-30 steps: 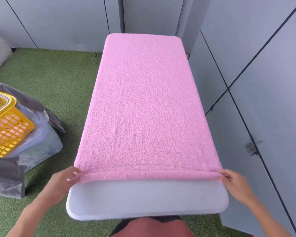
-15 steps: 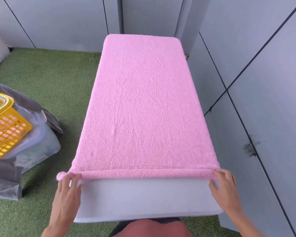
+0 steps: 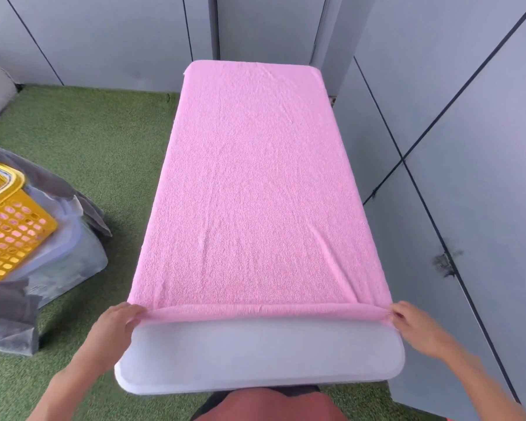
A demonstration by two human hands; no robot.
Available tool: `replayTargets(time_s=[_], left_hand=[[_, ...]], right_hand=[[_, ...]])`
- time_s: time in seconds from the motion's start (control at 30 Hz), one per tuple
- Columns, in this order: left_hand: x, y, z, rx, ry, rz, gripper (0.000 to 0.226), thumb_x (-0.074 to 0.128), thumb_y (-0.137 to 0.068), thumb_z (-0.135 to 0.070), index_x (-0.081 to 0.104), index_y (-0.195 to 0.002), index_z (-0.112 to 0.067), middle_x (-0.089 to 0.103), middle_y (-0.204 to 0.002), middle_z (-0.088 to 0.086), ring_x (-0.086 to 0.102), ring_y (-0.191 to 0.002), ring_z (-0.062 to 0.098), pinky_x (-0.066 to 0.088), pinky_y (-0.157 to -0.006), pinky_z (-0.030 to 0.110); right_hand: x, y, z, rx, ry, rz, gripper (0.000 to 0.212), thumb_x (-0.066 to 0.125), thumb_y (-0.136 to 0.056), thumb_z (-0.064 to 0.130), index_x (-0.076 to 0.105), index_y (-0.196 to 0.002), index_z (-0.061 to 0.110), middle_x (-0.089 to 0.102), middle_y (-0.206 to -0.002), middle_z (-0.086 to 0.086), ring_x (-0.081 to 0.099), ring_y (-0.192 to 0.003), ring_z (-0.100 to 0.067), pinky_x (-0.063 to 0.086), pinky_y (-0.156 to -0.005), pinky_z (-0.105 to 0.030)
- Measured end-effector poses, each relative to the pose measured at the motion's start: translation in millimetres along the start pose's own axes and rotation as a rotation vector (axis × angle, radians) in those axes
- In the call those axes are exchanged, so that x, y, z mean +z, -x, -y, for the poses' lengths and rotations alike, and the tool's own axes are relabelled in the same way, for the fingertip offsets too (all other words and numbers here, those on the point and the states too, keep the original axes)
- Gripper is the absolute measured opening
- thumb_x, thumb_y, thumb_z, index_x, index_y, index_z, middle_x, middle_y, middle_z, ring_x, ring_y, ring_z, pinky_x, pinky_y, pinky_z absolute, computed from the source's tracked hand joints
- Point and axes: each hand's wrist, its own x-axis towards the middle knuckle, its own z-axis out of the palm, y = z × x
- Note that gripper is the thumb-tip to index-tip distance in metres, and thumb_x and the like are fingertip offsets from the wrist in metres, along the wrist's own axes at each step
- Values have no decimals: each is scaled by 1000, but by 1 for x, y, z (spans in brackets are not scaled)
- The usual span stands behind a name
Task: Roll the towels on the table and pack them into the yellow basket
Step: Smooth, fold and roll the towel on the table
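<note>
A pink towel [image 3: 255,189] lies spread flat along almost the whole bench [image 3: 255,357], reaching its far edge and leaving only a bare strip at the near edge. The near hem is already turned into a thin, tight roll running from one side edge to the other. The left hand [image 3: 116,323] pinches the roll's left end at the bench's left edge, fingers curled over it; the right hand [image 3: 413,325] pinches the right end the same way. Both forearms reach in from the near corners, wrists low. The towel looks soft, light and limp, likely to sag or skew mid-span, so holding both ends evenly seems wise. The yellow basket [image 3: 9,229] sits on the grass off the bench's left side.
</note>
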Motion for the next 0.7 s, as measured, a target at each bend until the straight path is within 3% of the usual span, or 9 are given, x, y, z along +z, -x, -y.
replayTargets(time_s=[0.07,0.13,0.2,0.27,0.33,0.43,0.53,0.7], left_hand=[[-6,-10,-3,-57,102,-16,25,64,-85,0,69,-101,-18,66,-97,2,62,-90,22,45,-80,34],[-8,-18,-5,-118,104,-97,17,70,-82,-5,66,-93,-18,58,-96,6,59,-87,27,44,-78,36],[-4,-17,-8,-141,13,-196,12,70,-82,-4,68,-84,-16,48,-91,5,49,-86,30,39,-78,36],[5,-6,-16,-70,-128,-258,16,65,-82,3,69,-83,-12,47,-89,3,41,-84,27,41,-73,38],[17,9,-20,30,-206,-295,22,67,-78,8,67,-93,-9,51,-95,5,45,-87,29,48,-70,44],[34,25,-21,105,-250,-294,48,68,-71,14,56,-116,-2,50,-113,15,47,-103,38,50,-80,50],[37,17,-24,92,-232,-290,59,64,-69,22,52,-121,-1,49,-119,17,46,-109,39,53,-75,50],[25,-11,-22,60,-145,-228,42,56,-83,14,60,-118,-8,57,-111,7,50,-104,33,51,-77,48]], right_hand=[[-6,-8,9,80,-148,-65,13,63,-88,10,61,-81,21,61,-81,5,61,-81,-18,43,-71,-27],[-1,-11,17,169,-260,-235,16,72,-80,7,66,-83,21,63,-83,-1,60,-83,-22,42,-74,-32],[12,-10,20,162,-99,-449,18,73,-77,7,67,-76,24,57,-81,-1,52,-83,-25,34,-76,-31],[30,-3,27,109,80,-558,13,69,-80,5,72,-82,18,54,-82,-4,47,-82,-28,37,-80,-36],[52,7,31,56,91,-576,23,68,-79,-4,72,-99,5,58,-91,-10,49,-90,-31,42,-88,-43],[66,17,30,-13,87,-581,51,72,-70,-7,61,-119,-3,56,-112,-11,44,-109,-29,32,-101,-33],[58,9,30,-13,76,-532,51,71,-70,-8,61,-119,2,56,-113,-8,44,-109,-29,32,-99,-32],[43,-14,22,24,80,-449,42,56,-74,-23,67,-109,-1,65,-102,-15,56,-97,-38,35,-91,-31]])
